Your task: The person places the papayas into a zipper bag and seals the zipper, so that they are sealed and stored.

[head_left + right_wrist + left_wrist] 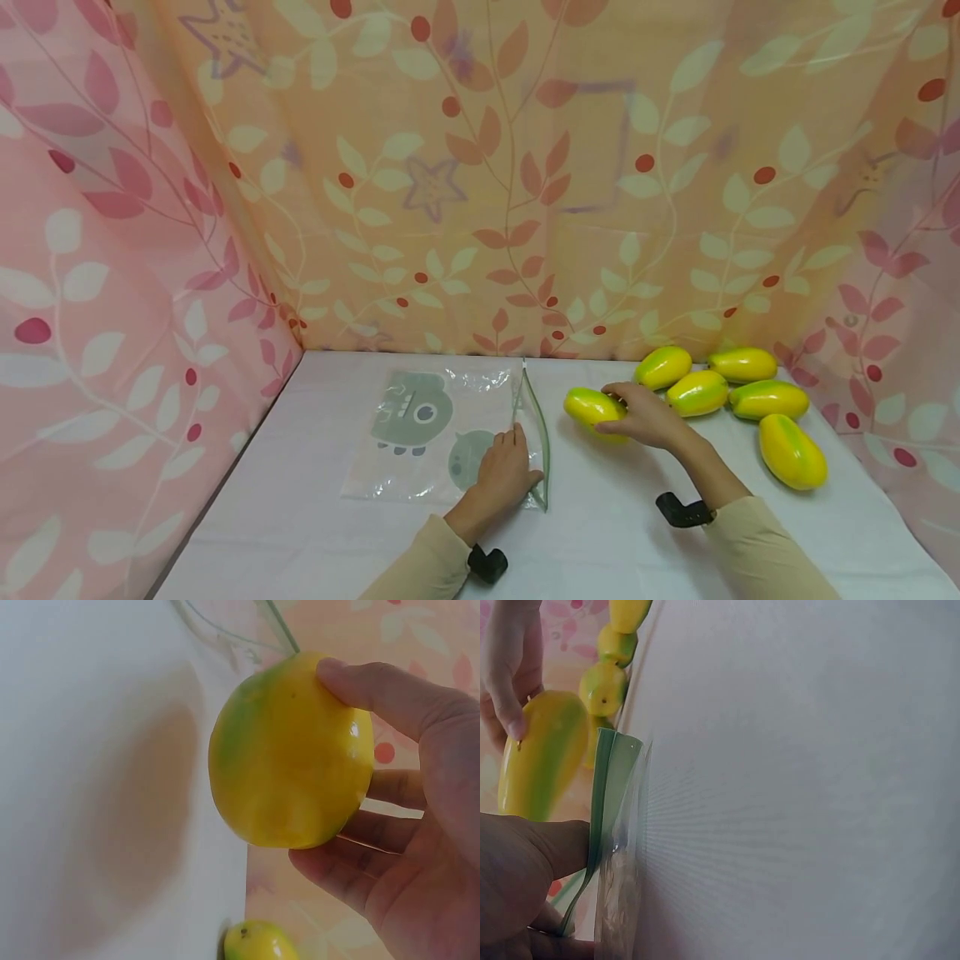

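Note:
On the white table lies a clear plastic zip bag [412, 475] with grey-green cartoon prints. Its green-edged mouth [546, 442] faces right and stands parted. My left hand [504, 471] holds the bag by that edge, thumb and fingers spread along it; the fingertips are partly hidden. In the left wrist view the thumb meets the green strip [604, 795]. My right hand [643, 415] grips a yellow-green mango [588, 407], to the right of the mouth. The right wrist view shows this mango [289, 765] between thumb and fingers, its shadow on the table beside it.
Several more mangoes lie at the table's right, among them one near the back [663, 367] and one nearer me [792, 452]. A leaf-patterned curtain [495, 250] walls the back and sides. Black wrist mounts [487, 565] sit below both hands.

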Tool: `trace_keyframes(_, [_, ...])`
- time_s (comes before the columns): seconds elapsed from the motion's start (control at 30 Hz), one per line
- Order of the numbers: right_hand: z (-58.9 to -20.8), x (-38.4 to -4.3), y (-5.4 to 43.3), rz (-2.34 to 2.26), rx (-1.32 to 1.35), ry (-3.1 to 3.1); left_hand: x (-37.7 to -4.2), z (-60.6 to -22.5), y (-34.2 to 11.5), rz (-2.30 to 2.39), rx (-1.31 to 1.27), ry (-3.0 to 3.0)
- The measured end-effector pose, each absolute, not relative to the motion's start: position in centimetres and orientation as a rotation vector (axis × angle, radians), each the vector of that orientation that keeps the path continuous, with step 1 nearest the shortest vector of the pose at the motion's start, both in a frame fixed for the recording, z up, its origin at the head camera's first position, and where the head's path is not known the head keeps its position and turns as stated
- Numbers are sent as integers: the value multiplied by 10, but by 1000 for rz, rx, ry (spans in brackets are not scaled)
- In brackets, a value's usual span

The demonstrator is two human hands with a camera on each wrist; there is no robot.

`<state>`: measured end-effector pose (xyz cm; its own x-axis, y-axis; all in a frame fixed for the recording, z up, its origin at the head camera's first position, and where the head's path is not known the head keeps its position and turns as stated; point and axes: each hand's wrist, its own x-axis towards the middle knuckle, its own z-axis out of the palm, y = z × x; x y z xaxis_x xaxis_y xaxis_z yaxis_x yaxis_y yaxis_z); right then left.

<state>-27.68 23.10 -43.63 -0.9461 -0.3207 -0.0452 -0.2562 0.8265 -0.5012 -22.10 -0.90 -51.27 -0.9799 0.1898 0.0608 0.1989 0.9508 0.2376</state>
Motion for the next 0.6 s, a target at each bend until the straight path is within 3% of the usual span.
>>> trace_keyframes(0.6, [-441, -291, 182, -761, -581, 2863, -221, -508, -9, -381, -317, -3091])
